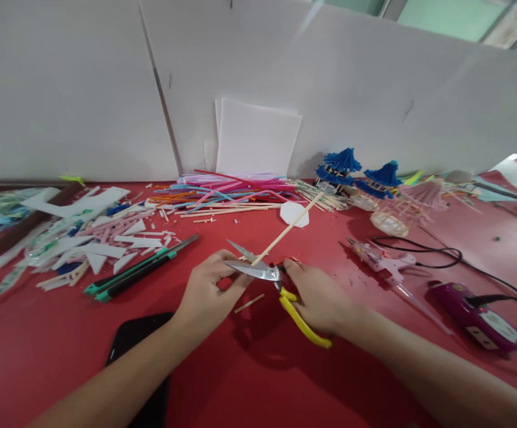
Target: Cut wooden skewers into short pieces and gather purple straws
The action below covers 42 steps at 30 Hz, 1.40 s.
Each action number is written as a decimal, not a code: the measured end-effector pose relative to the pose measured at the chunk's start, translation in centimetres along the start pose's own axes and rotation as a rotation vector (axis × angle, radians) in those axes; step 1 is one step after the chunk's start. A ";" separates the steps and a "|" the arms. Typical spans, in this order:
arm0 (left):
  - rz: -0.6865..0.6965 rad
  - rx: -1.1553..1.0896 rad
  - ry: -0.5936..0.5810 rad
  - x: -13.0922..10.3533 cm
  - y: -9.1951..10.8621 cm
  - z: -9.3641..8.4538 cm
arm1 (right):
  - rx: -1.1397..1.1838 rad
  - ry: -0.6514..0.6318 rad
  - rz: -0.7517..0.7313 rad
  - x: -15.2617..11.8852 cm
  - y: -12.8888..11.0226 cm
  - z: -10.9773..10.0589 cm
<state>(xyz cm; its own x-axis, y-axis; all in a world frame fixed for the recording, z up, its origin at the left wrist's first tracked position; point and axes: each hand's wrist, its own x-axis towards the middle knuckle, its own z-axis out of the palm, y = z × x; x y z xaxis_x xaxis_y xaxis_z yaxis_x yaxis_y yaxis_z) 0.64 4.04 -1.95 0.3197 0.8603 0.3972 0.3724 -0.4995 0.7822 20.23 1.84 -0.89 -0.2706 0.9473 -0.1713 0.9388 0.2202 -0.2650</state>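
Observation:
My right hand (318, 294) grips a pair of scissors (305, 324) with yellow handles, its blades spread apart and pointing left. Between those blades runs a thin pale stick (287, 230), slanting up to the right. My left hand (211, 288) is closed round the stick's lower end, close beside the blades. A short cut piece of stick (249, 303) lies on the red table (222, 368) beneath my hands. Behind the stick is a white paper polygon (294, 214). My right fingers cover part of the scissors.
Left are a green-black cutter knife (137, 273), scraps (102, 238) and a dark phone (137, 333). Coloured sticks (240, 191) lie along the wall, near blue-roofed models (341, 166). Right are a glue gun (387, 264), its black cable (454, 258) and a purple power strip (479, 315).

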 end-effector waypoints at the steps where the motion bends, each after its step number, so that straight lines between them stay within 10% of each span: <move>1: -0.017 -0.008 0.016 0.1 0.0 0.0 | -0.001 0.002 0.004 0.0 0.0 0.0; 42: 0.202 0.035 -0.063 -0.2 0.5 -0.9 | -0.064 0.150 -0.071 -0.7 -0.1 0.5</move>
<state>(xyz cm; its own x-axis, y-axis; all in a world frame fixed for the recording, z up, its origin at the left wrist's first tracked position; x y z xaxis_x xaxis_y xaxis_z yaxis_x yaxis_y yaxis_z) -0.03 3.74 -1.21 0.4443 0.7351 0.5122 0.3255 -0.6650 0.6721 20.26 1.06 -1.23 -0.3064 0.9519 -0.0092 0.9314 0.2978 -0.2093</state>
